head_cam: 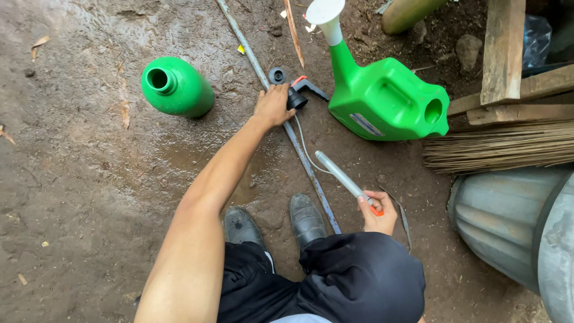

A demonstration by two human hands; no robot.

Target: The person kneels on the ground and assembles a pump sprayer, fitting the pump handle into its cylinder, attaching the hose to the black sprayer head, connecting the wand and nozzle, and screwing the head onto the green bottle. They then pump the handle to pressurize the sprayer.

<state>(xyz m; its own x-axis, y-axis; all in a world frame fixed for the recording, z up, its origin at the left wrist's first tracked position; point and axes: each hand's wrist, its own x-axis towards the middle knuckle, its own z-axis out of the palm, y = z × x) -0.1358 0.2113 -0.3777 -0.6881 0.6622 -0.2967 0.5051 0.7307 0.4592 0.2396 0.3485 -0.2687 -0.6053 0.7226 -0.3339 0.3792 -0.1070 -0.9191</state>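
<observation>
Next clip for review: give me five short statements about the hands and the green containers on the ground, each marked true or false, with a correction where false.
1. The left hand rests on the black sprayer head on the ground. True.
2. The right hand holds a grey tube. True.
3. The green bottle has its cap on. False: its neck is open.
4. The green watering can is held in the left hand. False: it stands on the wet ground, touched by neither hand.
5. A thin white hose runs from the sprayer head towards the grey tube. True.
</observation>
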